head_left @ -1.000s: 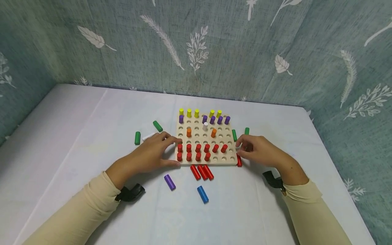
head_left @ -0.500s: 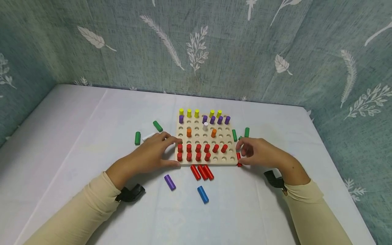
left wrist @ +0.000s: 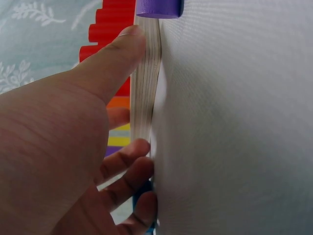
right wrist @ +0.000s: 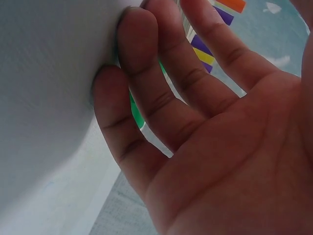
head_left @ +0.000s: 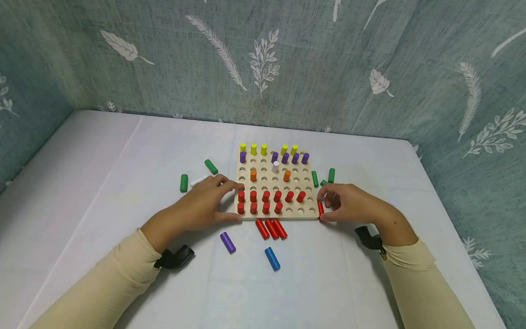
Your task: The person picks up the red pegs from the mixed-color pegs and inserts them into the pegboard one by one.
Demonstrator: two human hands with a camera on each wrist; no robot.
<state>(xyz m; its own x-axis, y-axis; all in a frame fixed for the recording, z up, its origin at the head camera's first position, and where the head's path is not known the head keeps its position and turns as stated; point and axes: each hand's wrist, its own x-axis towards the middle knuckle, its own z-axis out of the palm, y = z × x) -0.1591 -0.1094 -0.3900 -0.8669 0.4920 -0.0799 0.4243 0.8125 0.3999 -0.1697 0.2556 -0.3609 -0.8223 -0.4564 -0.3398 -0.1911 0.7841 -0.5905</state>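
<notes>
One pegboard [head_left: 269, 183] edge touches left hand [head_left: 201, 204], another borders right hand [head_left: 349, 203].

Pale wood across the pegboard [head_left: 269, 183], red pegs [head_left: 265, 196] at its six o'clock, yellow pegs [head_left: 253, 149] at twelve; white on the table [head_left: 328, 283], beige on the sleeves [head_left: 98, 283], grey-green with white leaf sprigs [head_left: 121, 45] on the backdrop [head_left: 312, 68].
</notes>
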